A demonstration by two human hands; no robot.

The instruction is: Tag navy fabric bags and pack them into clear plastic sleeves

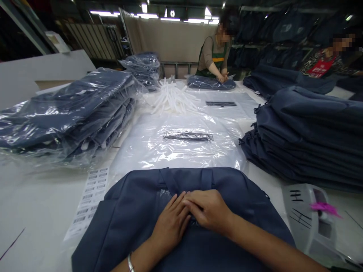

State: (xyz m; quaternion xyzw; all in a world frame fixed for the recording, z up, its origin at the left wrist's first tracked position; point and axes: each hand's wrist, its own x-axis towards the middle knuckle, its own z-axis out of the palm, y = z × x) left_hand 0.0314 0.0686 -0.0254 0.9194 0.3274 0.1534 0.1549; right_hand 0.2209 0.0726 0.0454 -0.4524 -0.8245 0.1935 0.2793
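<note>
A navy blue bag (136,211) with two strap handles (207,179) lies flat before me on the white table. My left hand (171,219) rests on the bag's middle, its fingers stretched out and lying flat. Right beside its fingertips, my right hand (211,209) has its fingers curled closed against the bag. Whatever they hold, if anything, is hidden. Small shiny clear patches show on the bag around my hands. Just beyond the bag lies a pile of clear plastic bags (181,151) with a dark printed box.
Plastic-wrapped navy bags (76,109) are stacked at left, unwrapped ones (309,132) at right. A barcode label sheet (89,200) lies left, and a translucent plastic container (303,215) stands right. White strips (174,98) lie farther back. Two people (215,56) stand across the table.
</note>
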